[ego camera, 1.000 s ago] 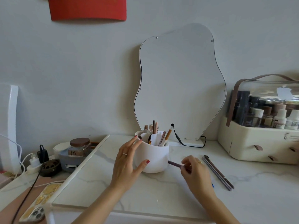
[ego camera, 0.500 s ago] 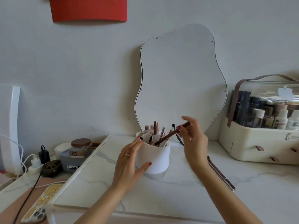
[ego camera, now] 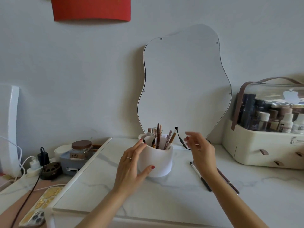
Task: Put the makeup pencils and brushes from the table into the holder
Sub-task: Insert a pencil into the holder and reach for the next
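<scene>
Several pencils and brushes [ego camera: 158, 137] stand upright in the white holder [ego camera: 156, 160] mid-worktop [ego camera: 164, 195]. The left hand [ego camera: 131, 165] cups the holder's left side, fingers straight. Just right, the right hand [ego camera: 199, 150] hovers empty, its grip relaxed. Two pencils [ego camera: 199, 176] lie beyond it. Far right, a lidded organiser [ego camera: 263, 145] holds bottles.

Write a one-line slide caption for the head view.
Left hand steadies the white holder; right hand hovers empty beside it, two pencils left on the table.
</scene>
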